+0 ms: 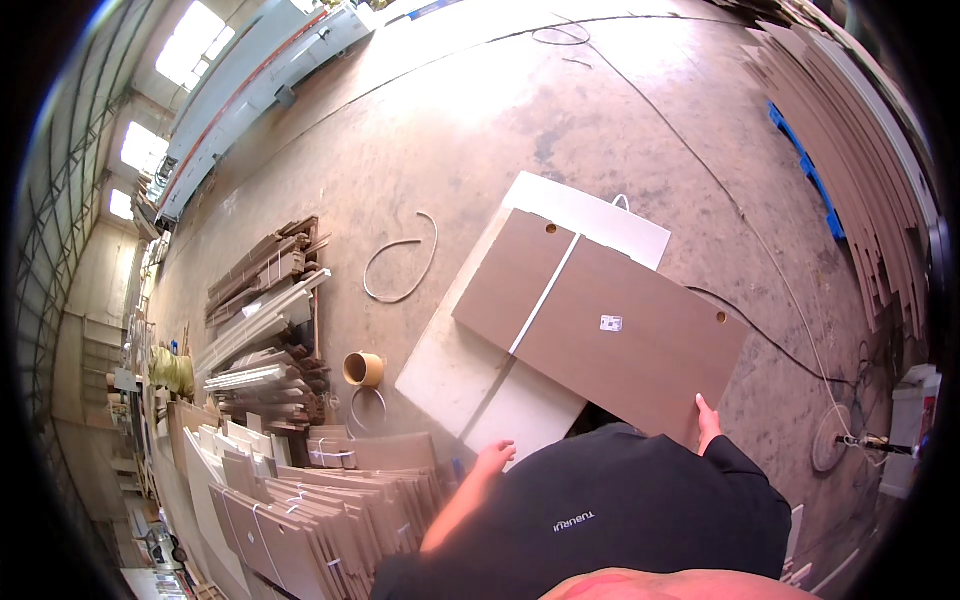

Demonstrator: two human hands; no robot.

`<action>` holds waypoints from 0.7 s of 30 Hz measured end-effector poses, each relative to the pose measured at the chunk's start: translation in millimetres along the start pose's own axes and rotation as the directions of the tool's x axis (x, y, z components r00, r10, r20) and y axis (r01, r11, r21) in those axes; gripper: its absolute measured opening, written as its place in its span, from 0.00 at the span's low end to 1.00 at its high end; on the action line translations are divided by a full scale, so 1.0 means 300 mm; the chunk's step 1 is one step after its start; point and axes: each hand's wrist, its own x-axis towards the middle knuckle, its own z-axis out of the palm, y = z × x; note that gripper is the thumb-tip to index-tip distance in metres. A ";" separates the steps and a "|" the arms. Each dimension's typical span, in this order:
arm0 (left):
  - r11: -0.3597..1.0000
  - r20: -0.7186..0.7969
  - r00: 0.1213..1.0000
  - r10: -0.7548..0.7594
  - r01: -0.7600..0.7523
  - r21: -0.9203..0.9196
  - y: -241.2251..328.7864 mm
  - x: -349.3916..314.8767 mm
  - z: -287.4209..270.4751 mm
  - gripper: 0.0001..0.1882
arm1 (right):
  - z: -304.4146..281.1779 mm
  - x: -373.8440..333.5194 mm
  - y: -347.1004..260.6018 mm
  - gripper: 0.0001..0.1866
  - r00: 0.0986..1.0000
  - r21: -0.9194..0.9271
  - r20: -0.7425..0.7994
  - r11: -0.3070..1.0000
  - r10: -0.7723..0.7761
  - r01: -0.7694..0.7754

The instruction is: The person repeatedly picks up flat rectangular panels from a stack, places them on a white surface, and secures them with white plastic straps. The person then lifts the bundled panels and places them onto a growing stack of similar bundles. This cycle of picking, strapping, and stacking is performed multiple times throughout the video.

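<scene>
A flat brown panel (610,330), bound crosswise with a white strap (546,292), lies at an angle over a large white board (450,372). It carries a small white label (611,323) and a round hole near each of its two far corners. At the panel's near right corner, my right hand (708,422) grips the edge, thumb on top and the other fingers mostly hidden beneath. My left hand (494,458) hovers by the near edge of the white board, fingers loosely bent and apart, holding nothing. My dark-clothed body hides part of the panel's near edge.
Strapped brown panels (320,510) stand in rows at the lower left, with stacked strips (262,345) beyond. A cardboard tube (363,369) and a loose strap loop (402,270) lie left of the board. Tall brown sheets (850,150) line the right; a dark cable (770,335) crosses the floor.
</scene>
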 end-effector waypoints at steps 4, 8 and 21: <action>0.998 0.048 0.998 0.032 -0.030 -0.050 -0.050 0.037 0.018 0.24 | 0.014 -0.029 -0.027 0.53 0.998 0.047 0.057 0.999 -0.006 0.003; 0.989 0.052 0.999 -0.012 0.019 -0.150 -0.147 0.066 0.017 0.23 | 0.000 -0.165 -0.147 0.51 0.987 0.011 0.152 0.998 0.061 -0.063; 0.961 0.037 0.985 -0.168 0.172 -0.216 -0.294 -0.082 0.049 0.22 | 0.084 -0.568 -0.294 0.42 0.977 -0.203 0.206 0.979 0.062 -0.020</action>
